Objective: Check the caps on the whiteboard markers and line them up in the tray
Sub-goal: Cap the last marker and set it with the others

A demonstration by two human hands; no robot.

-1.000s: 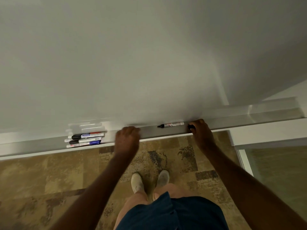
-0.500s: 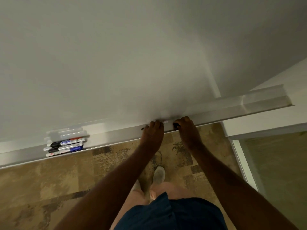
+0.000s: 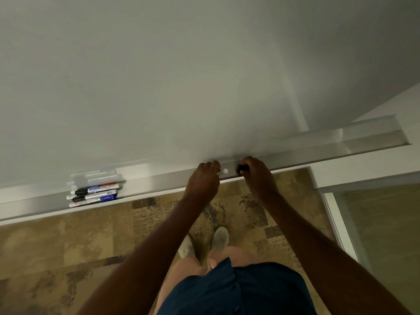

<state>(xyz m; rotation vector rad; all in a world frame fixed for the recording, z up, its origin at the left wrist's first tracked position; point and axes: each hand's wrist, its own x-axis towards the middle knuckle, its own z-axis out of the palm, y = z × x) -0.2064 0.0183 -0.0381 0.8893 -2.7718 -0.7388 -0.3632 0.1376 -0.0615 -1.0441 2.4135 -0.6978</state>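
A long silver marker tray (image 3: 159, 181) runs along the bottom of the whiteboard (image 3: 181, 87). My left hand (image 3: 203, 180) is closed around a white marker (image 3: 224, 171); only its white end pokes out to the right. My right hand (image 3: 256, 176) pinches a small black cap (image 3: 241, 168) a short gap to the right of that end. Both hands are over the tray's middle. Three capped markers (image 3: 94, 193) lie side by side in the tray at the left, with black, red and blue parts.
The tray ends at the right (image 3: 402, 142), where a white wall and a glass panel frame (image 3: 336, 223) begin. Below the tray is patterned brown carpet (image 3: 68, 246), with my shoes (image 3: 204, 243) on it.
My left hand slid right along the tray and closed on the lone marker. The view shifted right, so the group of markers now sits further left. My right hand kept the black cap.
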